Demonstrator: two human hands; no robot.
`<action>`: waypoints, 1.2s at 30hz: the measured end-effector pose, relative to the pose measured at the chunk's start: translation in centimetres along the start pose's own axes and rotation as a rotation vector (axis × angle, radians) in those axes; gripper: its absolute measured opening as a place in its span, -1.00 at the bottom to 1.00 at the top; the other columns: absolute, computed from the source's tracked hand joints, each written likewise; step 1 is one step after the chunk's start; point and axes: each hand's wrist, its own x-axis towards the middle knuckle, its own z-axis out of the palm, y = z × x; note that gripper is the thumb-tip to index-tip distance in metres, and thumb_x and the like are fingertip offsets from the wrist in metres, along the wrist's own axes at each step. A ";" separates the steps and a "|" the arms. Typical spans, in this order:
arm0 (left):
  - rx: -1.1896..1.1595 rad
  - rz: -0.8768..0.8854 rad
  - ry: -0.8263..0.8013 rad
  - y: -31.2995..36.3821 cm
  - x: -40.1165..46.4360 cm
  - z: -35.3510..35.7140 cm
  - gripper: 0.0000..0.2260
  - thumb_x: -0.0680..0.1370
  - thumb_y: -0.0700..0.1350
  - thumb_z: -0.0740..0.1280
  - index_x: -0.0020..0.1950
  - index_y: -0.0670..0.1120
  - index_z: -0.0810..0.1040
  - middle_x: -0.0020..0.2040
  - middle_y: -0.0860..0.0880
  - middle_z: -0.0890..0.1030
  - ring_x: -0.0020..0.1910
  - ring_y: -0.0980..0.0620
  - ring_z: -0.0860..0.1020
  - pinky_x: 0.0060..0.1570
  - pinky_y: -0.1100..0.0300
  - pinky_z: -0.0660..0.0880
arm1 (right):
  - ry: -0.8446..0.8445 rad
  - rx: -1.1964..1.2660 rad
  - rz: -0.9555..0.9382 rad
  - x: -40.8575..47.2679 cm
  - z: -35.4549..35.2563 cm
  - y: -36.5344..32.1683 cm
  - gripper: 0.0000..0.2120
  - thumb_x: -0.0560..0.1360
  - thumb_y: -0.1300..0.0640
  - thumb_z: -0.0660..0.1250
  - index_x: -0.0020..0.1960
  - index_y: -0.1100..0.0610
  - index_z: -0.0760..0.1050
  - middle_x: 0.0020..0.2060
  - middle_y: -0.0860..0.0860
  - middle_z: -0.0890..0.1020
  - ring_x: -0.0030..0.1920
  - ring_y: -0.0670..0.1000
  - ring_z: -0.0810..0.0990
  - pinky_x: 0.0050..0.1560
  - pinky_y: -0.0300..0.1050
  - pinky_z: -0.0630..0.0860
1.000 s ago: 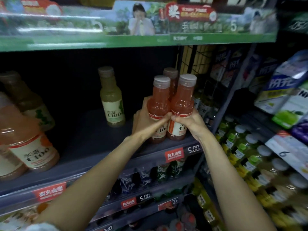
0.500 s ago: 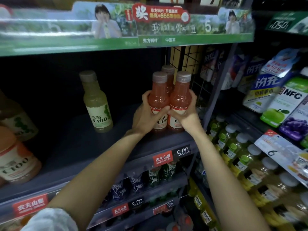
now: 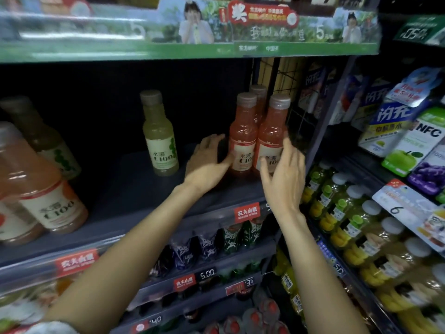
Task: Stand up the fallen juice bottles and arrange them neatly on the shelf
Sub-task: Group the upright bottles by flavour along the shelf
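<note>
Two pink-orange juice bottles stand upright side by side at the right end of the dark shelf (image 3: 125, 189): the left bottle (image 3: 242, 133) and the right bottle (image 3: 272, 131). A third pink bottle (image 3: 258, 92) stands behind them. My left hand (image 3: 207, 162) is beside the left bottle, fingers spread, its thumb just touching the label. In front of the right bottle, my right hand (image 3: 281, 174) has its fingers apart and no grip. A yellow-green juice bottle (image 3: 160, 133) stands upright alone mid-shelf.
At the shelf's left end stand an orange bottle (image 3: 45, 189) and a green-labelled bottle (image 3: 45, 141). A wire divider (image 3: 284, 75) closes the shelf's right end. Cartons (image 3: 390, 126) and rows of bottles (image 3: 349, 213) fill the neighbouring rack. Lower shelves hold more drinks (image 3: 231, 237).
Both hands gripped the two pink bottles before; now the fingers have opened and drawn back a little, leaving the bottles standing by the divider. The view has shifted slightly.
</note>
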 end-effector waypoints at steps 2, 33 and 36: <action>-0.009 0.104 0.056 -1.4 -2.8 -2.4 -0.60 0.60 0.08 0.25 0.41 0.00 0.40 0.40 -0.01 0.42 0.35 0.00 0.40 0.25 0.18 0.37 | 0.049 0.026 -0.056 -1.4 -0.6 -1.3 -0.57 0.53 0.10 0.28 0.34 0.25 0.36 0.18 0.19 0.54 0.22 0.19 0.45 0.21 0.07 0.40; 0.354 -0.153 0.862 -18.1 -17.6 -20.4 -0.46 0.51 -0.08 0.37 0.44 -0.18 0.30 0.31 -0.19 0.44 0.27 -0.13 0.35 0.27 0.19 0.26 | -0.951 1.054 -0.090 -7.6 10.2 -28.6 -0.27 0.42 0.15 0.47 0.44 -0.02 0.15 0.12 -0.19 0.45 0.04 -0.34 0.45 0.02 -0.45 0.39; 0.402 -0.196 0.951 -18.8 -18.2 -22.0 -0.52 0.51 -0.09 0.33 0.39 -0.22 0.35 0.32 -0.22 0.42 0.28 -0.14 0.35 0.27 0.25 0.21 | -0.917 1.003 -0.093 -7.6 10.2 -29.0 -0.26 0.43 0.14 0.46 0.47 -0.01 0.13 0.19 -0.14 0.44 0.12 -0.24 0.47 0.19 -0.23 0.46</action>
